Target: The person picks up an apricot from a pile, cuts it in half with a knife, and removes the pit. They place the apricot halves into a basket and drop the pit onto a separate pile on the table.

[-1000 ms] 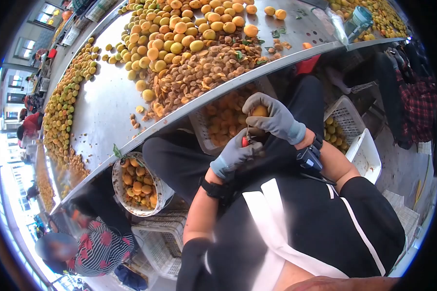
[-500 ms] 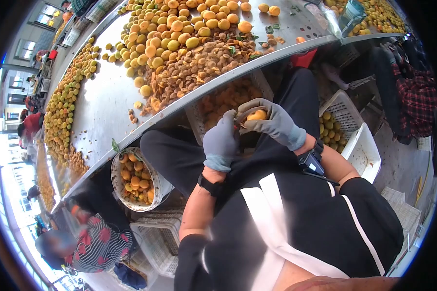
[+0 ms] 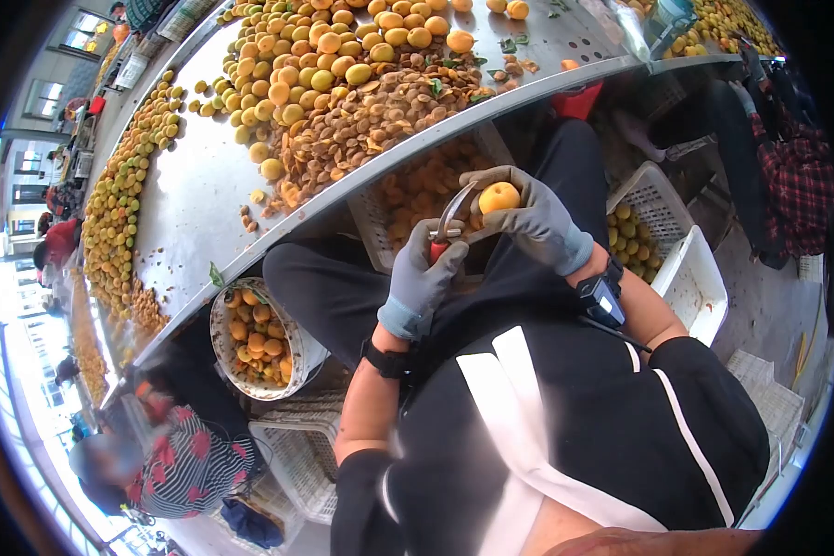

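Observation:
My left hand (image 3: 412,289), in a grey glove, is closed around the red handle of a small curved knife (image 3: 452,208). The blade points up and bends toward a yellow-orange apricot (image 3: 499,196). That fruit sits in the gloved fingers of my right hand (image 3: 545,228), its round face turned up. Both hands are over my lap, close to each other. Just beyond them, under the table edge, a plastic crate (image 3: 369,225) holds orange fruit pieces.
A metal table (image 3: 190,199) carries heaps of whole apricots (image 3: 315,69) and brown pits (image 3: 371,120). To the left stands a white bucket (image 3: 308,357) of apricots; at right are a crate (image 3: 653,190) of greenish fruit and a white tub (image 3: 700,301). People sit on both sides.
My hands have drawn apart a little, and the left one has dropped lower. The knife's curved blade now shows clearly, and the apricot is more exposed in my right hand.

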A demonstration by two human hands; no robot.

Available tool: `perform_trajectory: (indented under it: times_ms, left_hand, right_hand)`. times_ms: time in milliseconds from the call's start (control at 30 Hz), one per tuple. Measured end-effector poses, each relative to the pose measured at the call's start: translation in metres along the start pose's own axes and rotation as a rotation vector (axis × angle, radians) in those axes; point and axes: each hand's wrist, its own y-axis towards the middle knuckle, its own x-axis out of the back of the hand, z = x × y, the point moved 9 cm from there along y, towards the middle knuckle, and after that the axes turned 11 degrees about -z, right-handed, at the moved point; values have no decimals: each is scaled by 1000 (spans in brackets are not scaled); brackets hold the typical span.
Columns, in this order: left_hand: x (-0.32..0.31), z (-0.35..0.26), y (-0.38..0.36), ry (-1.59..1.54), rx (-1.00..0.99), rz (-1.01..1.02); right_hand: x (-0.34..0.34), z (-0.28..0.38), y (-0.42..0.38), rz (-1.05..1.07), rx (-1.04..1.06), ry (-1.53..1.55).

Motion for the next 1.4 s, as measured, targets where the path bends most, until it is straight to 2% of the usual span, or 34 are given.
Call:
perform_trajectory:
  times_ms: [33, 67, 100, 167, 233, 300, 433, 600, 900, 1000, 1067, 1100, 1167, 1200, 1300, 1367, 1400]
  left_hand:
    - [0, -1, -1, 0, 1, 1]
    - [1, -9, -2, 94, -116, -18]
    - [1, -18, -4, 188, -233, -36]
    - [-5, -33, -9, 251, -238, -5]
    - [-9, -34, -11, 313, -246, 26]
    - [-9, -37, -12, 474, -399, 9]
    - [-8, -31, -14, 461, -301, 35]
    - [-11, -34, -18, 519, -402, 29]
    - [-6, -20, -12, 673, -444, -77]
    - [-5, -13, -4, 684, -466, -120]
    - [-5, -10, 3, 710, -411, -102]
    - [-5, -5, 6, 737, -360, -82]
    - [-5, -1, 8, 746, -320, -83]
    - [-4, 4, 9, 757, -278, -82]
    - [-7, 5, 7, 759, -239, -47]
    - [-6, 0, 6, 779, -254, -67]
    - [-4, -4, 7, 801, -274, -85]
  right_hand:
    - [-1, 4, 0, 18, 14, 122]
    - [-4, 5, -2, 24, -11, 190]
    - [-5, 6, -2, 24, -13, 190]
    - [-11, 2, -5, 61, -69, 191]
    - [-14, 1, -7, 82, -41, 163]
    - [-20, 2, -9, 104, -14, 137]
    - [-28, 8, -14, 105, -48, 229]
    - [-27, 4, -15, 117, -38, 249]
    - [-42, 4, -15, 180, -22, 346]
    - [-40, 3, -9, 109, -71, 372]
    - [-27, -3, -6, -47, -123, 291]
    - [-24, -2, -4, -45, -124, 288]
    - [-10, -11, -1, -70, -159, -162]
    - [-7, -13, -2, -71, -159, -164]
    - [0, -18, -1, -119, -138, -115]
    - [-3, -24, 0, -131, -226, 290]
    - [-4, -24, 1, -129, -228, 292]
